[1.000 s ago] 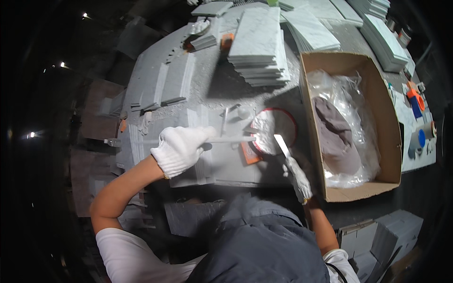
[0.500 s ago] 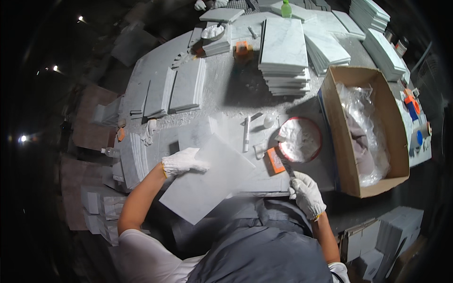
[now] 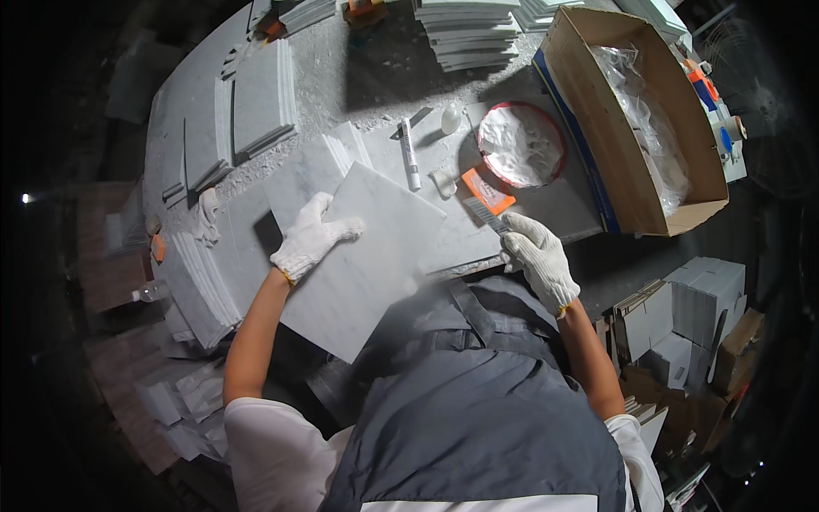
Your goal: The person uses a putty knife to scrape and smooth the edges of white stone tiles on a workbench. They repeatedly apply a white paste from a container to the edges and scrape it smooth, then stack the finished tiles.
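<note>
My left hand (image 3: 314, 237), in a white knit glove, grips the left edge of a pale grey-veined marble tile (image 3: 367, 256), its thumb over the top face. The tile slants, with one corner toward my lap. My right hand (image 3: 539, 258), also gloved, is closed around a flat grey strip with a ridged edge (image 3: 485, 215). The strip's tip is beside an orange box (image 3: 490, 189). Just beyond sits a red-rimmed bowl (image 3: 564, 154) of white powder or paste. A white tube (image 3: 410, 155) and a small whitish rounded object (image 3: 451, 119) lie near the tile's far corner.
An open cardboard box (image 3: 570, 85) with clear plastic stands to the right. Tile stacks (image 3: 264, 98) line the left and another tile stack (image 3: 465, 34) the far side. A clear bottle (image 3: 152, 292) is at the left edge. Cartons (image 3: 699, 290) stand lower right.
The view has shifted, so the tabletop appears higher and further left. The tile has turned slightly in my left hand, and its surface looks sharper. My right hand still holds the ridged strip.
</note>
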Demonstrator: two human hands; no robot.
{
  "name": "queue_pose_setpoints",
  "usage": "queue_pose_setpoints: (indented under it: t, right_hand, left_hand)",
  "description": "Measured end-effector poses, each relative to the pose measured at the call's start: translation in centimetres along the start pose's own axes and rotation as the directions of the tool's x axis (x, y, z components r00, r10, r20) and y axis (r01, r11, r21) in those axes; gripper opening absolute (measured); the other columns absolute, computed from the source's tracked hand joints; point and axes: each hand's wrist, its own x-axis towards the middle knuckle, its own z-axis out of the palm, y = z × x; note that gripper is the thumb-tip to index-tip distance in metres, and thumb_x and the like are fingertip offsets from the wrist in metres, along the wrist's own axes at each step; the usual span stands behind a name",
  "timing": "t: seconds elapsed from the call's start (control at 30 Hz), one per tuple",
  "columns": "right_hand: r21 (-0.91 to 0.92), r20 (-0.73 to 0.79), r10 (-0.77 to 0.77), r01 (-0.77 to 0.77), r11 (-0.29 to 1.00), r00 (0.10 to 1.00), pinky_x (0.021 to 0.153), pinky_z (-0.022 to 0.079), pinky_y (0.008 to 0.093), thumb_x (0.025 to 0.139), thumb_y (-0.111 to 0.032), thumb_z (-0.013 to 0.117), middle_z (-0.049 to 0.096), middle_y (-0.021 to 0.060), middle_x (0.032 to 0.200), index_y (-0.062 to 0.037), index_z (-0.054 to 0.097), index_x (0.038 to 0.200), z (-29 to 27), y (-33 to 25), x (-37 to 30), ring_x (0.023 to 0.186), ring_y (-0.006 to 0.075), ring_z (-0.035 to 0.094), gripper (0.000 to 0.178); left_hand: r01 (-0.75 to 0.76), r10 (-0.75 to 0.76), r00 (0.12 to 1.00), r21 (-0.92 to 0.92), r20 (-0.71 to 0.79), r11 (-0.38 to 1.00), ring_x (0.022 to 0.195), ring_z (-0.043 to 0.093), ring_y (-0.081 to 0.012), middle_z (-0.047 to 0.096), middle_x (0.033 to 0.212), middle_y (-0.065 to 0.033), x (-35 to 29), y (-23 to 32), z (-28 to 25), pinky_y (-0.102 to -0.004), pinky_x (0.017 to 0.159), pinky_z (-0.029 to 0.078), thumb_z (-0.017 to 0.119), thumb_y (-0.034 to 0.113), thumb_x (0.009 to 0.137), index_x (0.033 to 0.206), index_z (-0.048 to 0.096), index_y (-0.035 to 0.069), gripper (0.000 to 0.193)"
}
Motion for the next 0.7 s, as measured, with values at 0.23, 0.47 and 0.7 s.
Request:
queue_pose_setpoints:
  t: [0.23, 0.47, 0.7]
  right_hand:
    - [-0.233, 0.12, -0.09, 0.116, 0.966, 0.989, 0.071, 0.056, 0.0268, 0.096, -0.017, 0.073, 0.073, 0.0058, 0.109, -0.0006, 0.065, 0.13, 0.5, -0.4, 3.7, 0.084, 0.0112, 0.068, 0.039]
    - [-0.31, 0.31, -0.154, 0.253, 0.916, 0.938, 0.069, 0.057, 0.0262, 0.098, -0.021, 0.067, 0.071, 0.0034, 0.1, -0.0038, 0.068, 0.13, 1.7, -1.3, 6.5, 0.081, 0.0104, 0.066, 0.036]
    - [-0.616, 0.396, -0.036, 0.295, 0.73, 0.918, 0.074, 0.057, 0.027, 0.098, -0.022, 0.065, 0.074, 0.0055, 0.104, -0.0073, 0.072, 0.125, 4.5, -3.4, 8.4, 0.082, 0.0096, 0.068, 0.031]
  left_hand:
    - [0.143, 0.275, 0.861, 0.723, -0.428, 0.676, 0.1, 0.063, -0.0307, 0.065, 0.108, -0.0113, -1.6, 0.5, 3.1, -0.0453, 0.086, 0.052, 0.085, 0.046, 0.075, 0.115, 0.068, 0.007, 0.058]
    - [-0.09, 0.566, 0.732, 0.769, -0.38, 0.632, 0.122, 0.054, -0.0337, 0.058, 0.13, -0.0123, -3.4, -0.4, 4.9, -0.0469, 0.103, 0.046, 0.082, 0.059, 0.072, 0.128, 0.063, 0.011, 0.076]
    - [-0.244, 0.669, 0.714, 0.822, -0.207, 0.515, 0.15, 0.026, -0.0403, 0.037, 0.157, -0.0233, -4.5, -3.8, 11.8, -0.0599, 0.125, 0.015, 0.072, 0.071, 0.075, 0.15, 0.045, 0.004, 0.104]
